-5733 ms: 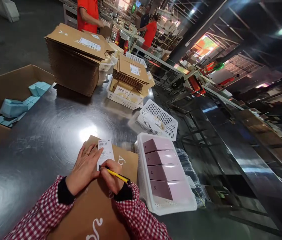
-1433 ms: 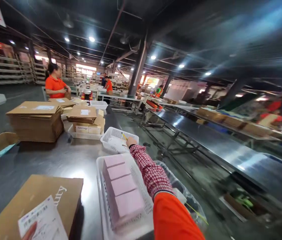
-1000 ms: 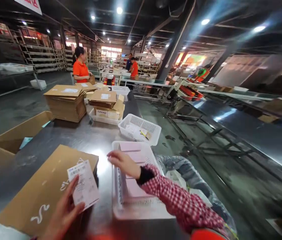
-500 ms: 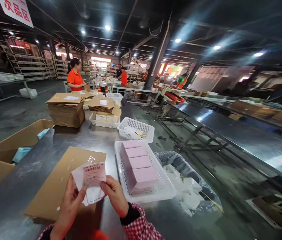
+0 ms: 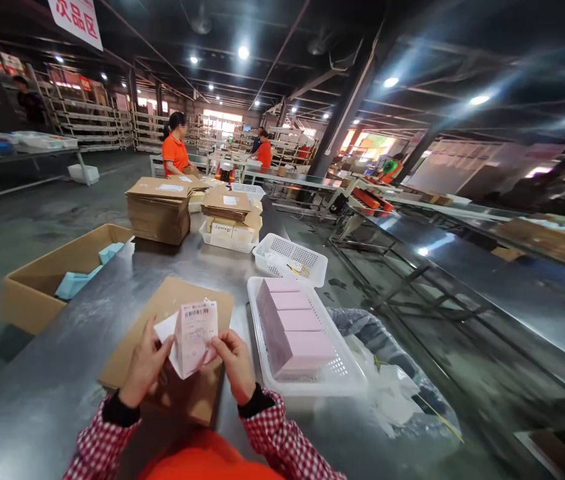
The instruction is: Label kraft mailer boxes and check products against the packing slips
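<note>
Between my two hands is a folded paper label point(image 5: 197, 337) with a barcode and small print, held up over a flat brown cardboard piece point(image 5: 172, 297) on the metal table. My left hand point(image 5: 143, 367) pinches its left side, where a white flap sticks out. The fingers of my right hand point(image 5: 235, 363) grip its right edge. Just right of my right hand, a white perforated basket point(image 5: 347, 373) holds a row of several pale pink boxes point(image 5: 307, 350). The label hides part of the cardboard.
Behind are a stack of flattened cartons point(image 5: 157, 213), a basket of boxes point(image 5: 232, 237) and a white basket point(image 5: 312, 260). An open carton point(image 5: 37, 300) with light blue items stands left. A lined bin point(image 5: 442, 400) is at right. A person in orange point(image 5: 176, 153) works farther back.
The label has turned more upright, its printed side now fuller to view and its fold changed. Both hands still hold it. The whole view has shifted, so the surroundings appear farther right.
</note>
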Demonstrator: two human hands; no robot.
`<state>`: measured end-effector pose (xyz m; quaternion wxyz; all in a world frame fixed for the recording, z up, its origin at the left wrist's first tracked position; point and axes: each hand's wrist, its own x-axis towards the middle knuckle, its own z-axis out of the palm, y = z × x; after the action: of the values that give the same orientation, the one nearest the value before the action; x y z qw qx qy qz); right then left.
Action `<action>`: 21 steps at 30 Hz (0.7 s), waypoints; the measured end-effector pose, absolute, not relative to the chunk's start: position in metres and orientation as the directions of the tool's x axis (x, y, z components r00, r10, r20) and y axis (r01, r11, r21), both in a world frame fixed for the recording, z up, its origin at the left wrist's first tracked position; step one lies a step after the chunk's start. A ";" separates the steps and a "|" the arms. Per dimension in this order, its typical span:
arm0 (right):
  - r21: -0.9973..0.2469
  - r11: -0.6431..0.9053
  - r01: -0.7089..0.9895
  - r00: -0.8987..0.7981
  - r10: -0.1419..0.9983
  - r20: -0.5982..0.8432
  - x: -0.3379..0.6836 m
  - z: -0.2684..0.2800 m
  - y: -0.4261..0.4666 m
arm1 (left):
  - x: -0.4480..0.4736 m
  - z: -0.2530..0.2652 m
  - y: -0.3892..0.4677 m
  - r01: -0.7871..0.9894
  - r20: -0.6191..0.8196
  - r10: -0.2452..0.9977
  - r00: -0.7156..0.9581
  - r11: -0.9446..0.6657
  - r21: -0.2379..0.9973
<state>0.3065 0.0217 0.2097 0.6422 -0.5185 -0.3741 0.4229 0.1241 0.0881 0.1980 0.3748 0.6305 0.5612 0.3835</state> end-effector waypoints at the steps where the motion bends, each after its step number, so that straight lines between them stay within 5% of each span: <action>1: -0.982 0.080 -0.169 0.343 0.939 0.017 0.305 0.208 0.023 | 0.124 0.193 0.093 0.447 0.081 0.992 0.096 -0.116 0.887; 6: -0.978 0.032 -0.206 0.311 0.950 -0.034 0.305 0.201 0.028 | 0.124 0.188 0.096 0.430 0.241 0.970 -0.011 -0.213 0.877; 9: -0.976 0.027 -0.217 0.315 0.948 -0.044 0.307 0.199 0.028 | 0.126 0.204 0.090 0.299 0.119 0.985 0.126 -0.152 0.942; 13: -0.983 -0.014 -0.185 0.236 0.970 -0.058 0.307 0.196 0.026 | 0.136 0.227 0.089 -0.133 -0.062 0.922 0.383 0.121 0.984; 16: -0.988 -0.048 -0.147 0.131 0.989 -0.068 0.308 0.192 0.022 | 0.145 0.234 0.092 -0.328 -0.090 0.944 0.318 0.198 0.924; 21: -0.971 -0.091 -0.223 -0.173 0.983 -0.053 0.322 0.201 0.020 | 0.148 0.237 0.079 -0.336 -0.071 0.956 0.286 0.169 0.926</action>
<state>0.3225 0.0200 0.2006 0.4925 -0.4133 -0.4602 0.6122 0.1476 0.0794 0.2370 0.6755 0.4322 0.3583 0.4781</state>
